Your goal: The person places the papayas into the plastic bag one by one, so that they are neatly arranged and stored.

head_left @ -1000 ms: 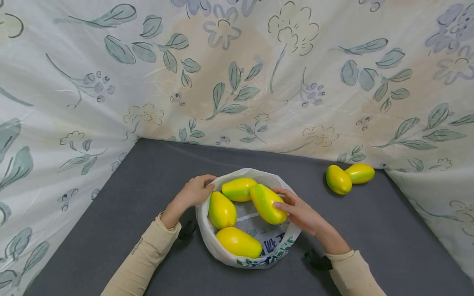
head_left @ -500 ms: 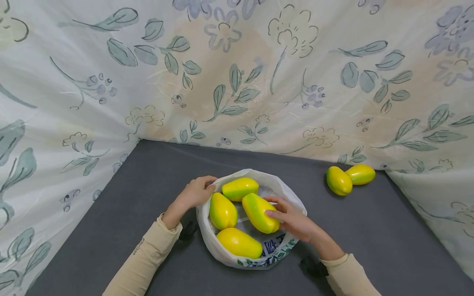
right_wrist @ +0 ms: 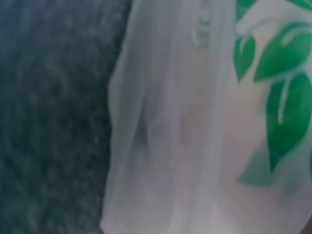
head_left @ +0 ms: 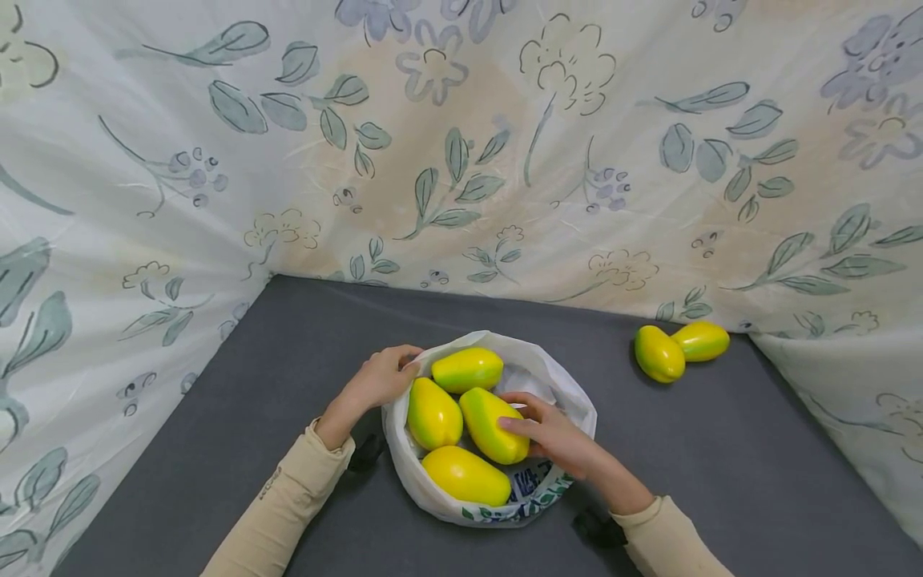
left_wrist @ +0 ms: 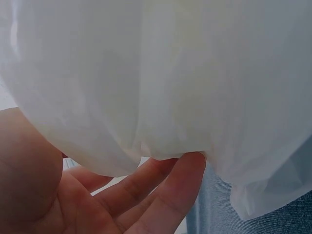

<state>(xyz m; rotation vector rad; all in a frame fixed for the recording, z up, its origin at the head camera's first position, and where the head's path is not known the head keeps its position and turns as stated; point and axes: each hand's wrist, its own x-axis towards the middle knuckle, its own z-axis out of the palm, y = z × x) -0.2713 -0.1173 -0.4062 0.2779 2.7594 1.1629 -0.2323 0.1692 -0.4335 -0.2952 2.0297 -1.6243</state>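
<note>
A white plastic bag [head_left: 570, 385] with green leaf print stands with its mouth spread wide, several yellow-green papayas inside. At the bag's left rim my left hand [head_left: 378, 378] grips the plastic; the left wrist view shows its fingers [left_wrist: 183, 187] against the bag's underside edge. My right hand [head_left: 558, 437] reaches over the right rim and holds a papaya [head_left: 490, 425] low inside the bag, thumb on top. Around it lie a papaya [head_left: 467, 369] at the back, another papaya [head_left: 435, 413] at the left and a third papaya [head_left: 465, 475] in front. The right wrist view shows only blurred bag plastic and table.
Two more papayas, one nearer papaya [head_left: 659, 353] and one behind it [head_left: 702, 341], touch each other at the back right of the dark grey table [head_left: 324, 320]. A floral cloth [head_left: 461, 264] hangs behind and at both sides.
My right hand has moved left and down into the bag with its papaya, which now sits between the others. The left hand has stayed at the rim.
</note>
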